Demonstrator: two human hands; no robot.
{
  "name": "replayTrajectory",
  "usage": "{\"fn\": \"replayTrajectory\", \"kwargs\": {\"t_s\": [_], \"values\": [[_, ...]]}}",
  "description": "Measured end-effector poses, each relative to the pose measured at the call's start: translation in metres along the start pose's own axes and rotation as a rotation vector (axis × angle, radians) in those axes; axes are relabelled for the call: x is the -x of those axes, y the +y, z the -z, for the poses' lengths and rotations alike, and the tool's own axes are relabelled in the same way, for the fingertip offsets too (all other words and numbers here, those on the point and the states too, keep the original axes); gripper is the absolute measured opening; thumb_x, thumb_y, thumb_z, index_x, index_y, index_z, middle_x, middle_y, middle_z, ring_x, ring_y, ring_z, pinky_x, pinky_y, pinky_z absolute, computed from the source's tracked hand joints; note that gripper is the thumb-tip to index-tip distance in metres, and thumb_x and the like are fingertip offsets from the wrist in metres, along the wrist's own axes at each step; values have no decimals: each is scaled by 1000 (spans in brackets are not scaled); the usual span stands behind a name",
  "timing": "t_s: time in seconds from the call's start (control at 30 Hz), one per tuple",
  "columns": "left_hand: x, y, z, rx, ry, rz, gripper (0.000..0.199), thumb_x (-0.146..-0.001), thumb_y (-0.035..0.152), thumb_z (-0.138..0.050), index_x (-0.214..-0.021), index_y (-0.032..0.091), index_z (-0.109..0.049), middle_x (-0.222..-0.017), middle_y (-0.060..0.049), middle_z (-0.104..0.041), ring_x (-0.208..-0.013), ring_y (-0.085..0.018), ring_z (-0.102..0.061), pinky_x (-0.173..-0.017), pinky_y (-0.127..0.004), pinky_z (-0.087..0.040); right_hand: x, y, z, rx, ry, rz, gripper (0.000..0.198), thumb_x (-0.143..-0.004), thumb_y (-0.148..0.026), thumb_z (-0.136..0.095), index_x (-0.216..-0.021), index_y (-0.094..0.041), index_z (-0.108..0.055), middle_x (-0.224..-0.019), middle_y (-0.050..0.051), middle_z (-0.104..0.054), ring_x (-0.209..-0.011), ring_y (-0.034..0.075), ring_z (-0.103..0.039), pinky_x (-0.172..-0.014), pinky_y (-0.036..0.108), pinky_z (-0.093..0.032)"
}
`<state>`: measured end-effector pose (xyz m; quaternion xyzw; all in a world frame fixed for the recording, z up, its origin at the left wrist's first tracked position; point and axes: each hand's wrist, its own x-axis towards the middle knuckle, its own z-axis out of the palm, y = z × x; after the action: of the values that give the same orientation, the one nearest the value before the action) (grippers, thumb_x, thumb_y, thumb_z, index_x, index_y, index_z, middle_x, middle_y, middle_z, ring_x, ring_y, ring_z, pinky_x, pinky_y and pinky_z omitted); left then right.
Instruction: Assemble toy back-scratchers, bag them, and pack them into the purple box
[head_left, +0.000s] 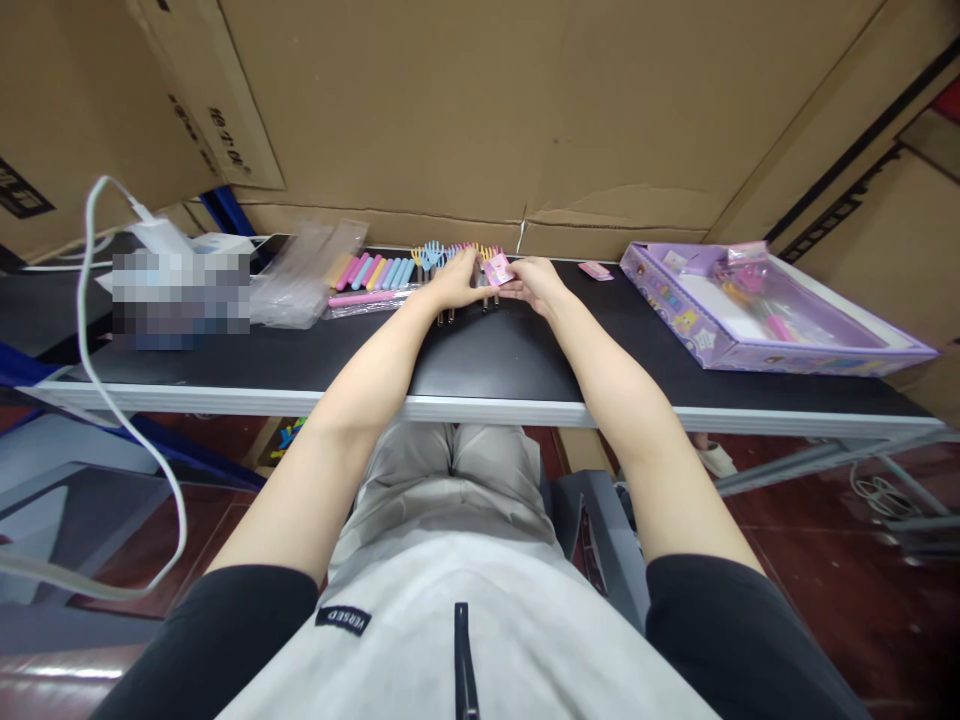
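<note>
My right hand [537, 283] pinches a small pink printed card [496, 269] at its right edge. Beside the card's left edge is my left hand [452, 284], its thumb and fingers apart, over a row of small claw-headed sticks [430, 254] with blue, yellow, purple and pink heads. Thin metal ends poke out below my hands. Whether the left fingertips touch the card is hard to tell. Left of that hand lie several pastel handles [380, 273] in pink, blue and yellow, side by side, with a pink stick [361, 298] in clear wrapping in front.
Clear plastic bags [300, 280] lie on the black table [495, 365]. Farther left are a white charger and cable [161, 236]. Another pink card [595, 271] lies right of my hands, near a purple open box [712, 345] holding bagged items. Cardboard [480, 110] stands behind.
</note>
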<state>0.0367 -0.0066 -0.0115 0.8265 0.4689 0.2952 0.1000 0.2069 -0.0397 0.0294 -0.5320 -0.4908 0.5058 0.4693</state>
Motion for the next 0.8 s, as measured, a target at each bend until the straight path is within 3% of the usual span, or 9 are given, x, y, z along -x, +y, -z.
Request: {"fn": "replayTrajectory", "kwargs": {"t_s": [0.3, 0.47, 0.63, 0.8], "values": [[2, 3, 1, 10, -5, 27, 71, -83, 48, -77, -139, 14, -50, -144, -23, -57, -143, -40, -49, -120, -53, -39, 2, -2, 2, -17, 53, 17, 24, -87, 5, -53, -81, -18, -50, -72, 1, -61, -68, 10, -62, -73, 25, -60], [2, 2, 1, 6, -5, 26, 74, -83, 50, -76, -142, 16, -48, -146, -23, -56, -142, -39, -50, -119, -55, -40, 4, -3, 2, 22, 101, 54, 28, -80, 7, -60, -81, -19, -50, -73, -1, -57, -69, 11, -58, -69, 24, -57], [4, 6, 3, -29, -20, 30, 70, -84, 49, -75, -140, 16, -50, -144, -22, -58, -140, -40, -52, -117, -56, -41, 0, -1, 2, 21, 49, 58, 26, -78, 6, -62, -84, -18, -55, -75, 1, -61, -70, 11, -59, -68, 23, -55], [6, 10, 5, -32, -43, 47, 69, -87, 50, -73, -141, 14, -49, -149, -24, -54, -143, -41, -49, -119, -57, -39, 2, -2, 2, -24, -12, 15, 23, -87, 6, -55, -79, -14, -59, -67, 2, -61, -63, 8, -56, -62, 18, -48]]}}
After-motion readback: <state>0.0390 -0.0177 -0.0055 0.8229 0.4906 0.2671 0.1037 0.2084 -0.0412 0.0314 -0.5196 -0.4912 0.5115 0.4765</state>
